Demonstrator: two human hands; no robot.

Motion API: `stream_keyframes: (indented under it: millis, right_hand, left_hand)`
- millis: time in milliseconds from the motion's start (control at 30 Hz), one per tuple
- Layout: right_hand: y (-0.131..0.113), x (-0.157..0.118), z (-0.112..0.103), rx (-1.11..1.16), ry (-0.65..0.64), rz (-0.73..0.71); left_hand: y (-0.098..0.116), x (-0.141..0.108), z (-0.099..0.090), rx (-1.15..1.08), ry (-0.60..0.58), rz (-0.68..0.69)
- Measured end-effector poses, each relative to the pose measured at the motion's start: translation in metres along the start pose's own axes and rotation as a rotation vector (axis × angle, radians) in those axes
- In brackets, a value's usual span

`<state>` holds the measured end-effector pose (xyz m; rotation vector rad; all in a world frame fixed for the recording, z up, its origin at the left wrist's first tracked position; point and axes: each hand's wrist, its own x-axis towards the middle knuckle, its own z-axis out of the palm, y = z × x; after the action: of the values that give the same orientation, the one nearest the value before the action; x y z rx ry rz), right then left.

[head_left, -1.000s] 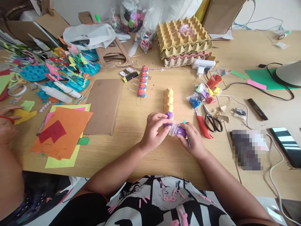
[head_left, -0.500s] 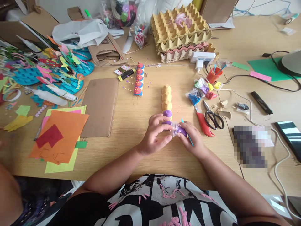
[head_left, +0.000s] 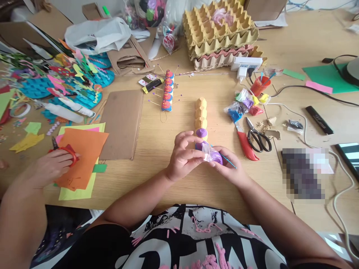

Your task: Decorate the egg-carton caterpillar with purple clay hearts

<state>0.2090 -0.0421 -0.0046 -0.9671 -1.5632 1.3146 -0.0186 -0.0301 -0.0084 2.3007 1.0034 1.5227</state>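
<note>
My right hand grips a clear plastic bag of purple clay. A thin blue stick is also held there, slanting out past the fingers. The fingers of my left hand are closed on the loose plastic end of the bag. Just beyond the hands lies a strip of yellow egg carton, upright bumps in a row. Purple clay covers its nearest bumps, partly hidden behind my left fingers.
A finished red and blue egg-carton caterpillar stands farther back. Black-handled scissors and a red-handled knife lie to the right, near small clay bags. At left, another person's hand holds red scissors over orange paper. Egg trays are stacked behind.
Another person's hand with red scissors has come in over the coloured paper at left. The blue stick has tilted flatter in my right hand; both my hands stay on the bag.
</note>
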Motion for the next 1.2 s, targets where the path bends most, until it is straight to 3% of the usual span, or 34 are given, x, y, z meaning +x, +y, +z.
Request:
stream_keyframes:
  millis: [200,367,533,767,1033,1200]
  right_hand:
    - [0.005,0.001,0.0,0.263,0.095,0.183]
    - [0.006,0.0,0.002,0.317,0.103,0.168]
    - [0.003,-0.001,0.004,0.192,0.125,0.09]
    - [0.004,-0.002,0.004,0.079,0.141,0.063]
    - [0.002,-0.002,-0.001,-0.274,0.138,-0.083]
    - [0.006,-0.003,-0.001,-0.457,0.158,-0.129]
  left_hand:
    - [-0.002,0.003,-0.006,0.003,-0.086,-0.144]
    - [0.003,0.008,-0.01,-0.148,-0.202,-0.232]
    - [-0.001,0.005,-0.006,-0.173,-0.196,-0.35]
    - [-0.005,0.004,-0.003,-0.031,-0.17,-0.29]
    - [-0.007,0.0,0.0,-0.07,-0.216,-0.247]
    - [-0.001,-0.001,0.005,-0.117,-0.241,-0.315]
